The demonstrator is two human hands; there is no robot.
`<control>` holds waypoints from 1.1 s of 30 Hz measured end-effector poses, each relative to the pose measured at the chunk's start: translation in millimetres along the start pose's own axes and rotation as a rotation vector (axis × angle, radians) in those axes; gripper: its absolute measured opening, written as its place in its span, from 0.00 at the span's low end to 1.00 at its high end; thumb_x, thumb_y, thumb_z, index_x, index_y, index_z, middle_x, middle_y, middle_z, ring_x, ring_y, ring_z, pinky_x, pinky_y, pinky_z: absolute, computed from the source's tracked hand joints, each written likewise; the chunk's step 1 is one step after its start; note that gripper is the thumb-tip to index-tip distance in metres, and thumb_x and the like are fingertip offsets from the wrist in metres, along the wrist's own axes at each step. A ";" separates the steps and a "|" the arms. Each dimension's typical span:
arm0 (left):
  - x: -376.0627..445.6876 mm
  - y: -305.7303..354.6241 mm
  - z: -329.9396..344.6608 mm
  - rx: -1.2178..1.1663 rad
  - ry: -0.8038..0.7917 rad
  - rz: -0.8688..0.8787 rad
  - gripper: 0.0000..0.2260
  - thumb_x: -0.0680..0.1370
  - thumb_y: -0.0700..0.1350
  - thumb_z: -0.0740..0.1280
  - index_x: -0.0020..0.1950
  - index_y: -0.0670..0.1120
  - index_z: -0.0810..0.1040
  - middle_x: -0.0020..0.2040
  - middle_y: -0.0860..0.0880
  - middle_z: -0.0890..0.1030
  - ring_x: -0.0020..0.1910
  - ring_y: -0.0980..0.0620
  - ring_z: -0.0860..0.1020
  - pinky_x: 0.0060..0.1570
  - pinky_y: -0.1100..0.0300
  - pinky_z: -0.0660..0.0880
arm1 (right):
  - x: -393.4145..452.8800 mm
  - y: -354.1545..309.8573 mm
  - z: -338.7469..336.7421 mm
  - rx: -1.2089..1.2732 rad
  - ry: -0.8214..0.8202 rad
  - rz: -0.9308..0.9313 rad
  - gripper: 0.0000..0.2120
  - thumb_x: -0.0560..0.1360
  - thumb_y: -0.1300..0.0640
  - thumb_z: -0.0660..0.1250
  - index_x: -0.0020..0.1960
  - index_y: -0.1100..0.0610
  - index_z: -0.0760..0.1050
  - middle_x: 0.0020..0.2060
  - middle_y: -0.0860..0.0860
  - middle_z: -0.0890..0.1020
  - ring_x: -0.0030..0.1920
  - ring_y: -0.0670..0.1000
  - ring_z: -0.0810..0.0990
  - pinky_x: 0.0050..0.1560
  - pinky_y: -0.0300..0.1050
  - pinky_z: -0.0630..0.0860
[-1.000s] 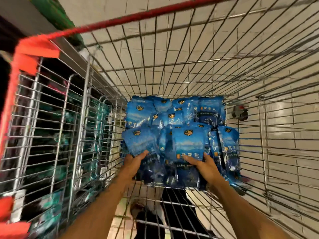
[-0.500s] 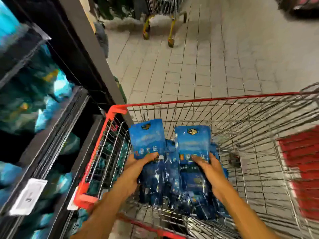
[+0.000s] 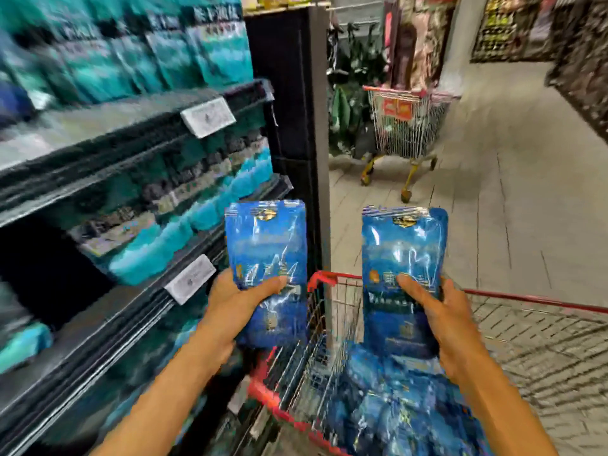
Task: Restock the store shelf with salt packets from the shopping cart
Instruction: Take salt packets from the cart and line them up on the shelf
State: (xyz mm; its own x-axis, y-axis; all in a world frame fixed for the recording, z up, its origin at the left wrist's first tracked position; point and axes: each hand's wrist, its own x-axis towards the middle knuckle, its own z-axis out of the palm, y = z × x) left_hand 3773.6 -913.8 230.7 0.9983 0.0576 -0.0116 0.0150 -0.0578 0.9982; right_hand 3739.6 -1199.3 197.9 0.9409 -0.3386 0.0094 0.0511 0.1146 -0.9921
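Holding one blue packet upright, the left hand pinches it beside the shelf; the right hand pinches another packet above the cart.

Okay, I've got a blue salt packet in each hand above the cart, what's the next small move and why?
Probably swing the left hand and its packet leftward toward the shelf. Both packets are already lifted above the cart, that hand is the one nearer the shelf, and the right hand holds its packet over the cart, so it can follow.
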 end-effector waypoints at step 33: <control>-117.1 285.1 -370.1 0.045 0.971 0.384 0.06 0.69 0.35 0.77 0.39 0.40 0.81 0.32 0.50 0.85 0.33 0.55 0.83 0.42 0.58 0.81 | -87.5 -261.2 519.8 0.310 -1.218 -0.191 0.15 0.74 0.64 0.73 0.60 0.62 0.78 0.55 0.60 0.84 0.55 0.60 0.84 0.57 0.60 0.80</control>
State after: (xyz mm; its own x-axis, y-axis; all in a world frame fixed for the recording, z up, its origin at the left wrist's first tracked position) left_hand 3640.0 -568.2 538.3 0.4618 0.8025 0.3778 -0.2711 -0.2778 0.9216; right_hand 3818.0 -714.2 521.2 0.5994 0.6813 0.4203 0.1404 0.4274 -0.8931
